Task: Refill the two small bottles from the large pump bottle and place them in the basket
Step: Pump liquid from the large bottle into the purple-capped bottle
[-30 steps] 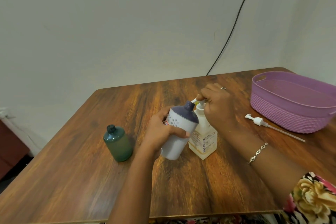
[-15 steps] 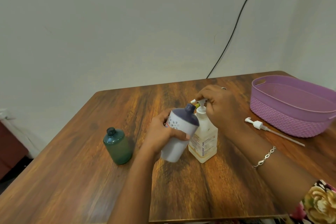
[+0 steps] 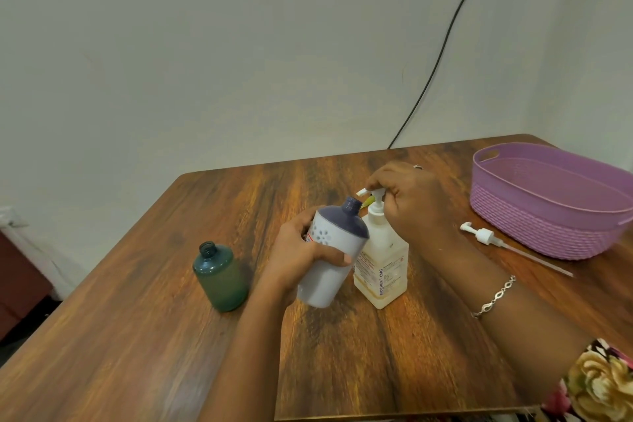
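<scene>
The large pump bottle (image 3: 383, 271), pale and labelled, stands mid-table. My right hand (image 3: 407, 202) rests over its white pump head, fingers curled down on it, the nozzle poking out to the left. My left hand (image 3: 301, 257) grips a white bottle with a dark purple top (image 3: 332, 250), tilted so its open neck sits just under the nozzle. A yellowish-green streak shows between nozzle and neck. A small green bottle (image 3: 221, 276) stands uncapped to the left, apart from both hands. The purple basket (image 3: 548, 226) sits at the right with nothing visible inside.
A loose white pump with a long dip tube (image 3: 493, 240) lies on the wooden table (image 3: 137, 336) in front of the basket. A black cable (image 3: 442, 55) runs down the wall behind the table. A dark cabinet edge shows at far left.
The view shifted slightly. The pump head under my right hand has risen a little, and the white bottle's neck stays under the nozzle. The green bottle and basket have not moved.
</scene>
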`<state>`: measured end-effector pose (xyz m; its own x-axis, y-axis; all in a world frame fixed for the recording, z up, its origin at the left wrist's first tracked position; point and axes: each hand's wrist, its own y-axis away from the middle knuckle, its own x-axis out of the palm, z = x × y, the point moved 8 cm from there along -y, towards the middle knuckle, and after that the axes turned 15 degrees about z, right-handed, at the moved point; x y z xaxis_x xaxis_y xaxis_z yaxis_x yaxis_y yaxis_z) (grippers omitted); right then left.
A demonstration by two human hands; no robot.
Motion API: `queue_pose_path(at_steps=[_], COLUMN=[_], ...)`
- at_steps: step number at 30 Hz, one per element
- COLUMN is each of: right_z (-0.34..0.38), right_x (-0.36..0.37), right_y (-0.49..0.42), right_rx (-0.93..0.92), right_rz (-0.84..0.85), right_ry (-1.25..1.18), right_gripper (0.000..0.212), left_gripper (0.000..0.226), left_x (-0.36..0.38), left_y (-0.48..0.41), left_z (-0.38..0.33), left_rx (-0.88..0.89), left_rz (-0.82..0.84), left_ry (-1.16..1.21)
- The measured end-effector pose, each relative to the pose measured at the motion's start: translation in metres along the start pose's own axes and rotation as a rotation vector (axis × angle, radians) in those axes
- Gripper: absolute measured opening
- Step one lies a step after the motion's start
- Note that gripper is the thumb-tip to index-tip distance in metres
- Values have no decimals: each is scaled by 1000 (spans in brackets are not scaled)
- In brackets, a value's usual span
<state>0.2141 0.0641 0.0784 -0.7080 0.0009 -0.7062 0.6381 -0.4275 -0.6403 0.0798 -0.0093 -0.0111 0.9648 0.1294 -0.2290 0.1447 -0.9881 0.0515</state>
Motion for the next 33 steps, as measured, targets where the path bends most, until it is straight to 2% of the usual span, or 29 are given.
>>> queue_pose_path(at_steps=[14, 22, 29, 33], right_z=[-7, -13, -9, -11], right_x=[13, 5, 16, 12], right_y=[5, -2, 9, 11], right_rx=[51, 77, 72, 74], right_rz=[-24, -45, -90, -111], right_ry=[3, -94, 2, -89], right_gripper=[15, 17, 18, 22], left_gripper=[62, 64, 69, 67], left_x=[4, 6, 4, 5], left_y=[-2, 0, -2, -2], left_z=[-1, -3, 2, 3], left_rx=[10, 4, 12, -1], left_rz=[15, 23, 22, 31], left_ry=[33, 19, 37, 44])
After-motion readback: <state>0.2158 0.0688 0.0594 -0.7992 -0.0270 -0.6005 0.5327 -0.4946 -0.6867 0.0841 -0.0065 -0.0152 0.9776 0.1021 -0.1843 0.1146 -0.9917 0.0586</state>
